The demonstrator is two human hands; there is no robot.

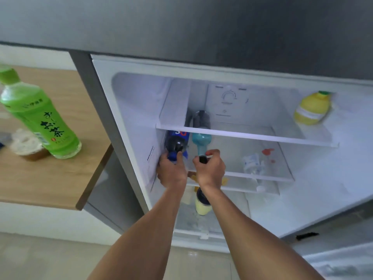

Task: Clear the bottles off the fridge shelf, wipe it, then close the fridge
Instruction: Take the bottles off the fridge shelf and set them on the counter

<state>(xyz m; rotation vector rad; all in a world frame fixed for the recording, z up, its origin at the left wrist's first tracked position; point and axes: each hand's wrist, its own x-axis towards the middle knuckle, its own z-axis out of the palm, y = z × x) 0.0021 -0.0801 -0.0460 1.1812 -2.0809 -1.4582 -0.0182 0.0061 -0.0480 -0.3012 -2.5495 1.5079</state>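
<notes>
While the fridge point(125, 110) stood open, a green bottle point(38, 116) stood on the wooden counter point(40, 178) at the far left, next to a small cup point(28, 145). Inside the fridge, two bottles lay on the middle shelf point(262, 177), near its left wall. The left hand point(171, 170) had its fingers closed around the blue cap end of the dark bottle point(177, 141). Just to the right, the right hand point(211, 168) had its fingers closed around the black cap of the teal bottle point(201, 141). Farther right on that shelf lay a small clear packet point(252, 161). A yellow bottle point(311, 108) sat high up on the right, by the open door
</notes>
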